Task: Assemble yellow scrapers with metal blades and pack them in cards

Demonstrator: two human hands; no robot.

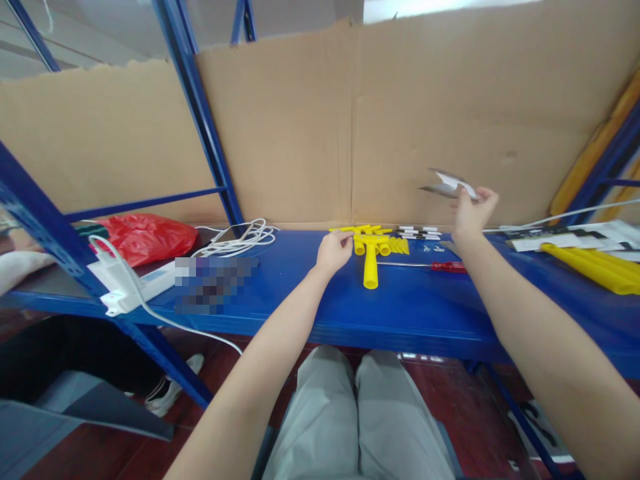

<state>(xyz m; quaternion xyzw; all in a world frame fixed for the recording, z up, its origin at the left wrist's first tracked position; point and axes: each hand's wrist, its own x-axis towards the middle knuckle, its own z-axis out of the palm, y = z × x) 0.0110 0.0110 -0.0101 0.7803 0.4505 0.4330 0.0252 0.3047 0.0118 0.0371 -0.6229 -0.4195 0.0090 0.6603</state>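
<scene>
My left hand is closed, thumb and forefinger together, right at the left end of a group of yellow plastic parts; what its fingertips hold, if anything, I cannot make out. In front of that group lies a yellow T-shaped plastic handle, its open tube end toward me. More yellow pieces sit behind and beside it. Raised above the shelf on the right, my right hand grips a thin grey-and-white packet with parted edges. A screwdriver with a red handle lies below it, partly hidden by my right forearm.
Black-and-white pieces lie near the cardboard back wall. Long yellow parts and white packages are at right. A white power strip, coiled cable and red bag occupy the left. Another person's shoe shows below.
</scene>
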